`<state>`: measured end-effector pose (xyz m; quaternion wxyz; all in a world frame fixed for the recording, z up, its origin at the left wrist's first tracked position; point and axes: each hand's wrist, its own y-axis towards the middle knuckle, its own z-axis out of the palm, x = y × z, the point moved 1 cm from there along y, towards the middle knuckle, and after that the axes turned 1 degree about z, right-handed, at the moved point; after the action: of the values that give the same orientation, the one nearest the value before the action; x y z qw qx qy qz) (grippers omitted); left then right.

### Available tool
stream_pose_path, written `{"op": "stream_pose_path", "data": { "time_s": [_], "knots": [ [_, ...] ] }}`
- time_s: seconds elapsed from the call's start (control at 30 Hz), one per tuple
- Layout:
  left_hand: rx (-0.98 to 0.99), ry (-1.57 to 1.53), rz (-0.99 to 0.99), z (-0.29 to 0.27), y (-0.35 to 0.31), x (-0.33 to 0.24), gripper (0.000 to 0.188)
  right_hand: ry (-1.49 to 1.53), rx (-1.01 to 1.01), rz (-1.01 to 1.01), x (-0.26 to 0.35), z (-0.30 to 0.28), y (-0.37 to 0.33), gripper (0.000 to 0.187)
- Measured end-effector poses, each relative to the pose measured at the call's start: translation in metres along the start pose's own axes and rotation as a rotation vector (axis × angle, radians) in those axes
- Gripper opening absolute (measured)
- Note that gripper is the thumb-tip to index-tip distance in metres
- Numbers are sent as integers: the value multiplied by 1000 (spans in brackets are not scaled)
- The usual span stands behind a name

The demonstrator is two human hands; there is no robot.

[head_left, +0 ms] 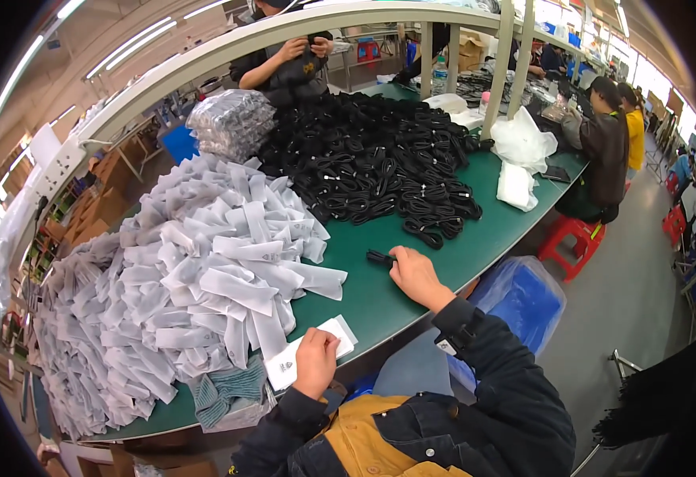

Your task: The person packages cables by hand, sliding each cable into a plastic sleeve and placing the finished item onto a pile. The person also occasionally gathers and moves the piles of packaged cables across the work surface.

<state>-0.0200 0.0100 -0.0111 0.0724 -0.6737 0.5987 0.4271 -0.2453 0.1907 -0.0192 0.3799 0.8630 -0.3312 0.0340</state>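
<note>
My right hand [416, 278] is closed on a small coiled black cable [378, 257], whose end sticks out left of the fingers. It is over the green table [356, 306], below the big heap of coiled black cables [372, 159]. My left hand [316, 362] pinches a small stack of flat white pouches [284, 367] at the table's near edge. One pouch corner shows on the far side of that hand. To the left spreads a large heap of filled, frosted white pouches [205, 270], with dark contents showing faintly through.
A grey-green knitted cloth [227, 395] lies by the near edge. Clear-wrapped packs [231, 123] stand behind the pouches. White plastic bags [523, 143] are at the right. A blue bin [523, 302] and a red stool [572, 245] stand beside the table. Co-workers sit across and right.
</note>
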Motion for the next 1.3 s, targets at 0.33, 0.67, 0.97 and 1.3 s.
{"op": "stream_pose_path", "data": {
  "time_s": [0.33,0.67,0.97,1.3],
  "knots": [
    [-11,-184,-200,-5,15,3,8,764,286,300,74,-38,-19,21],
    [-54,-315,-235,-7,1,0,8,420,375,-194,91,-50,-43,21],
    [26,-83,265,-22,12,-27,11,1061,787,696,83,-31,-45,24],
    [56,-469,-64,-48,44,-30,5,986,265,-38,117,-55,-9,29]
  ]
}}
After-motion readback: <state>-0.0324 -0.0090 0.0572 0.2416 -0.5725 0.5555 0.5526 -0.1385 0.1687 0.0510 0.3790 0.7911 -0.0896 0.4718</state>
